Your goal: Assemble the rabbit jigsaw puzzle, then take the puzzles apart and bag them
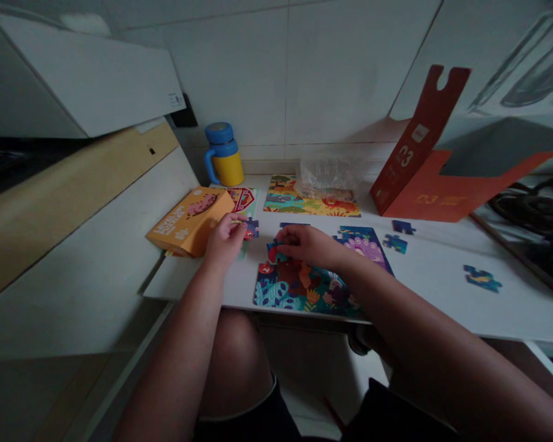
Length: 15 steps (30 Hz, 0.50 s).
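A partly assembled colourful jigsaw puzzle [304, 288] lies on the white table [442, 276] in front of me. My left hand [224, 240] is closed on a small blue and red puzzle piece [251, 229] just left of the puzzle, beside an orange puzzle box [188, 222]. My right hand [304, 244] rests curled over the puzzle's upper left part, fingers pinched on a red and blue piece [271, 252].
Loose blue pieces [482, 278] lie to the right of the puzzle. Behind are two finished picture cards [295, 199], a clear plastic bag [327, 175], a yellow and blue mug [224, 155], and an open red box [424, 172]. A stove sits at right.
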Each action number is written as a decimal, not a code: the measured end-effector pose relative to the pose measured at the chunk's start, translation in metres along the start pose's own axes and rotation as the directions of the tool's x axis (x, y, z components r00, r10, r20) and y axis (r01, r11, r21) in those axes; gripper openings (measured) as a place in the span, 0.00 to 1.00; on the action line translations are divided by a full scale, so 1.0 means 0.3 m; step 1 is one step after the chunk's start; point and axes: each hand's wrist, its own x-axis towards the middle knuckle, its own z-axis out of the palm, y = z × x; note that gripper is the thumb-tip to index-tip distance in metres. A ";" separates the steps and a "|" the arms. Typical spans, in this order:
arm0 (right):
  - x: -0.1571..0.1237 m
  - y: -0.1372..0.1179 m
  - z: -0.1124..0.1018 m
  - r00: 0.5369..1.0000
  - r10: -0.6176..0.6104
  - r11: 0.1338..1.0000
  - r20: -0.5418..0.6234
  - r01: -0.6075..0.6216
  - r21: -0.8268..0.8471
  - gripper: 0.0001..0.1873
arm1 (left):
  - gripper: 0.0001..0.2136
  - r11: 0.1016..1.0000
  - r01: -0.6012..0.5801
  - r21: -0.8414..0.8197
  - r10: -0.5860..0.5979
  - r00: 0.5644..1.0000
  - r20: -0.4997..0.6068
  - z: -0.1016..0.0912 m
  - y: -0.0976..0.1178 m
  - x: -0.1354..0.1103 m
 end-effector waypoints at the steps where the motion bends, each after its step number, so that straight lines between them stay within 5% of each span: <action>1: 0.009 -0.006 0.005 1.000 0.000 1.000 0.008 0.000 0.015 0.11 | 0.13 1.000 -0.001 -0.001 0.001 1.000 0.000 0.000 0.004 -0.001; 9: 0.050 0.007 0.035 0.995 -0.096 0.990 -0.041 0.091 -0.110 0.19 | 0.11 1.000 -0.009 0.011 0.009 1.000 -0.011 -0.004 0.004 -0.007; 15: 0.034 0.037 0.052 0.990 -0.139 0.962 -0.035 0.126 -0.241 0.15 | 0.11 0.999 -0.029 0.026 0.029 0.999 -0.013 -0.004 -0.003 -0.009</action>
